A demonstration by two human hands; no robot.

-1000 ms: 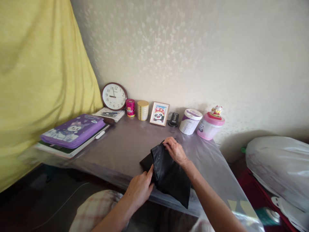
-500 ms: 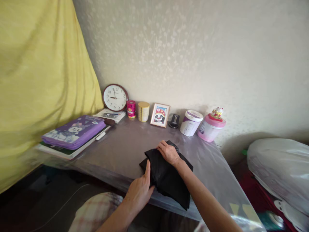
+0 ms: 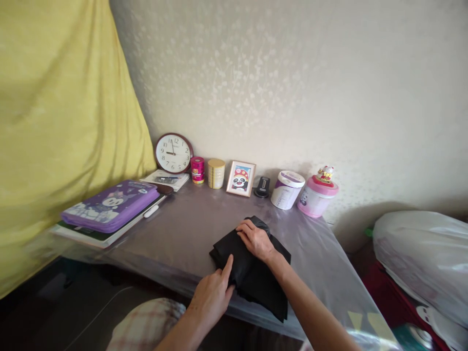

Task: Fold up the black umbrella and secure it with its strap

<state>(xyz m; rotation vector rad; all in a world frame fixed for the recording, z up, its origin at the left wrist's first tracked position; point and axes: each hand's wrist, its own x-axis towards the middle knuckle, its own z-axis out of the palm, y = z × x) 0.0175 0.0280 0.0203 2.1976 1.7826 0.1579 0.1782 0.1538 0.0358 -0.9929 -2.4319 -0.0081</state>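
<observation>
A black umbrella (image 3: 263, 282), closed but with its cloth panels loose, lies across the front edge of the table (image 3: 175, 239). My right hand (image 3: 256, 240) is closed over its upper part, fingers curled on the bunched cloth. On the near left side, my left hand (image 3: 212, 292) grips the edge of a panel, index finger stretched along the cloth and thumb lower down. The umbrella's shaft and handle are hidden by cloth and hands. One pointed panel hangs past the table edge towards me.
Along the wall stand a clock (image 3: 174, 153), a pink can (image 3: 197, 170), a yellow-lidded tub (image 3: 216, 174), a panda picture frame (image 3: 241, 179), a black object (image 3: 262, 187), a white tub (image 3: 287, 190) and a pink jar (image 3: 317, 196). A purple case (image 3: 111, 207) lies left.
My left hand has laid the raised left panel flatter against the umbrella, its index finger now lying on the cloth. My right hand stays on the upper part. The view tilted slightly.
</observation>
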